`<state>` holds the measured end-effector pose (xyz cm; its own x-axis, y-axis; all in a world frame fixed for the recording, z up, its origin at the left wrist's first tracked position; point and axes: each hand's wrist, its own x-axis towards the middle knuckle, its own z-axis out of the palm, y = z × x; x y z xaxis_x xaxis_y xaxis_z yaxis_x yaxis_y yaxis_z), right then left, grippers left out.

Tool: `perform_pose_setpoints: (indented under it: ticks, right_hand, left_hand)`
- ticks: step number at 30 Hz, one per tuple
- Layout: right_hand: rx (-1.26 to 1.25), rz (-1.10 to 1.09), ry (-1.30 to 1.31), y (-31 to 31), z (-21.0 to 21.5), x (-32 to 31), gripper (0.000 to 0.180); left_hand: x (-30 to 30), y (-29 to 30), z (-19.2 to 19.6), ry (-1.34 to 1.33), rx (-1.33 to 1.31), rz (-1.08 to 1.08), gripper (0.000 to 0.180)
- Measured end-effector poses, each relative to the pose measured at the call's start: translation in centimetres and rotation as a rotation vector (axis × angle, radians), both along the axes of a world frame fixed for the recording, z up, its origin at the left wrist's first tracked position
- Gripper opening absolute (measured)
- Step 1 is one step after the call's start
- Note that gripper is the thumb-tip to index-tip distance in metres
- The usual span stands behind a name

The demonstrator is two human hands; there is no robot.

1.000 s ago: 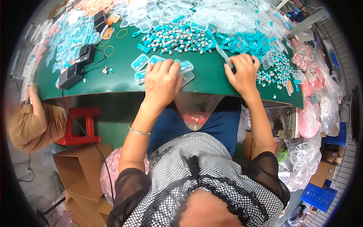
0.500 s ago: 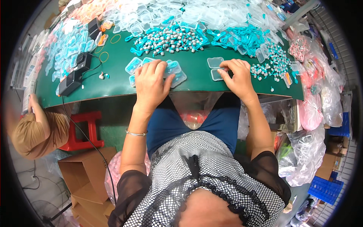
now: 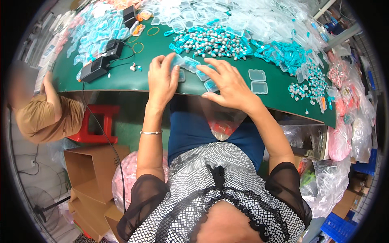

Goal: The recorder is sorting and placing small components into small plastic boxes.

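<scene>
My left hand point(image 3: 163, 79) is over the green table with its thumb and forefinger closed about the edge of a small clear plastic case point(image 3: 177, 61), slightly blurred. My right hand point(image 3: 231, 83) has its fingers spread and holds nothing. Its fingertips are at a cluster of similar cases with turquoise cord inside, among them one case point(image 3: 190, 64) between the two hands and another case point(image 3: 210, 85) beside the right thumb. Part of the cluster is hidden by my fingers. To the right, an unfolded clear case point(image 3: 259, 87) lies flat, both halves showing.
Beyond my hands lies a heap of turquoise cords with grey-white beads point(image 3: 219, 42). Turquoise cords point(image 3: 283, 56), loose beads point(image 3: 318, 83) and clear cases point(image 3: 259, 20) spread right and behind. Black boxes point(image 3: 95, 69) with a cable stand left, near a seated person point(image 3: 48, 115).
My right hand has left the unfolded case and moved left to the cluster, its fingers spreading. My left hand has drawn back to the cluster's left side. The view has shifted.
</scene>
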<state>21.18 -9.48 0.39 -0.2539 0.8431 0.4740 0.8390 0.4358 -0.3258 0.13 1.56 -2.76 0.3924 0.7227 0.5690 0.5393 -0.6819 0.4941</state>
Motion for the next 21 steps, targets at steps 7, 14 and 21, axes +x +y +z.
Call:
perform_pose_setpoints:
  ticks: [7,14,21]
  right_hand:
    - [0.012,-0.080,-0.027,1.6,-2.2,-1.2,0.056]
    - [0.101,-0.182,-0.001,2.4,-2.0,-1.4,0.030]
    - [0.117,-0.108,0.050,4.7,-0.5,-1.5,0.029]
  left_hand:
    - [-0.6,0.1,0.7,0.105,0.040,-0.067,0.056]
    - [0.0,-0.7,0.5,0.096,0.053,0.007,0.056]
    - [-0.1,-0.1,0.5,0.107,0.011,0.095,0.047]
